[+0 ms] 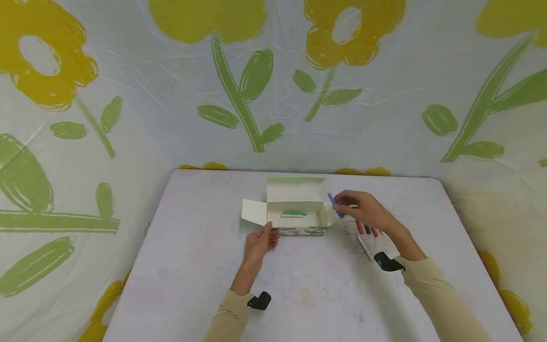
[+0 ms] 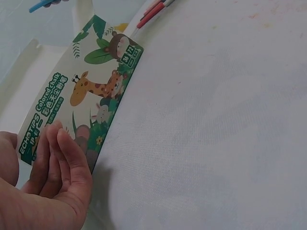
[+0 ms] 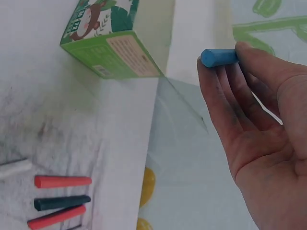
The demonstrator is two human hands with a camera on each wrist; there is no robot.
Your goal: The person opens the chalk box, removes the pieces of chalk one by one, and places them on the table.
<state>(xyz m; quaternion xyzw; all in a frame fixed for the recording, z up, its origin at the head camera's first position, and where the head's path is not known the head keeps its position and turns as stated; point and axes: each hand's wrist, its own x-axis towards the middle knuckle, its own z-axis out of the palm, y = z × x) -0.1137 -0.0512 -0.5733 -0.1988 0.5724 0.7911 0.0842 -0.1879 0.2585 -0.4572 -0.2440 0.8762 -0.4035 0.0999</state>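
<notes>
An open cardboard chalk box (image 1: pixel 302 232), printed with animals and the words "Colored chalk", stands on the table with its lid and side flaps folded out. My left hand (image 1: pixel 257 245) grips its front left corner, thumb at the top edge and fingers against the printed front (image 2: pixel 93 91). Inside lie a green chalk stick (image 1: pixel 295 213) and a pale one (image 1: pixel 291 216). Just beyond the box's right flap, my right hand (image 1: pixel 365 207) pinches a blue chalk stick (image 3: pixel 219 58) between thumb and fingertips, held up off the table.
Right of the box, several chalk sticks lie on the table (image 1: pixel 205 266): red ones (image 3: pixel 62 181), a dark one (image 3: pixel 62 202) and a white one (image 1: pixel 365 248). Chalk smudges mark the surface around them. A flower-printed cloth (image 1: pixel 282 137) hangs behind the table and at both sides.
</notes>
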